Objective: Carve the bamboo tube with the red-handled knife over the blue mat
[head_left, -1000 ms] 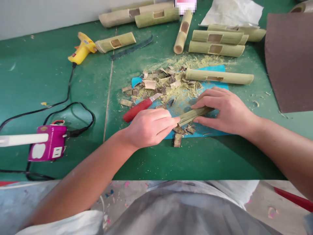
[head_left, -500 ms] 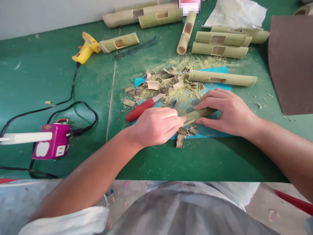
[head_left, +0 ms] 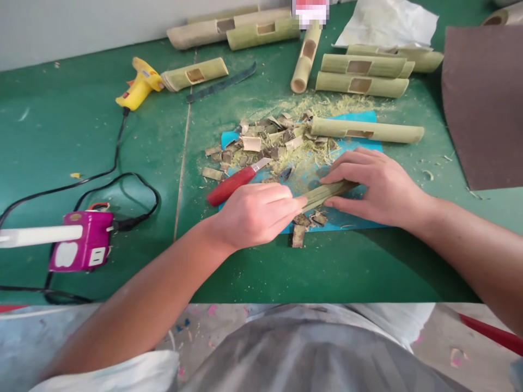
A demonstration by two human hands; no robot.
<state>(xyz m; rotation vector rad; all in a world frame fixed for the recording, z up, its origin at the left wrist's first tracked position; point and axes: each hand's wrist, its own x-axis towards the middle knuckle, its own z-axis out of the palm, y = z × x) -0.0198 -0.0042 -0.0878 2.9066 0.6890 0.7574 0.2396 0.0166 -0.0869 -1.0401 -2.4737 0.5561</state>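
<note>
Bench (head_left: 245, 272): open room at the near middle edge.
Left hand (head_left: 261, 215): knife (head_left: 232, 186) bars the far side.
Right hand (head_left: 376, 188): bamboo tube (head_left: 394, 132) lies beyond; rightward, open to the brown sheet (head_left: 482, 109).
Bamboo strips (head_left: 329, 193): bridge the hands; clearance underneath unclear.

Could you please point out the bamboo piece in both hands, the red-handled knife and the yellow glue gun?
Bamboo piece (head_left: 321, 196), head view: middle of its exposed stretch.
Red-handled knife (head_left: 231, 185), head view: middle of the handle.
Yellow glue gun (head_left: 141, 89), head view: upper grip.

The bare left hand (head_left: 259, 215) is curled, knuckles upward, its bare forearm (head_left: 151, 299) slanting from lower left; the bare right hand (head_left: 378, 188) arches, thumb opposite its bent fingers (head_left: 351, 158).
</note>
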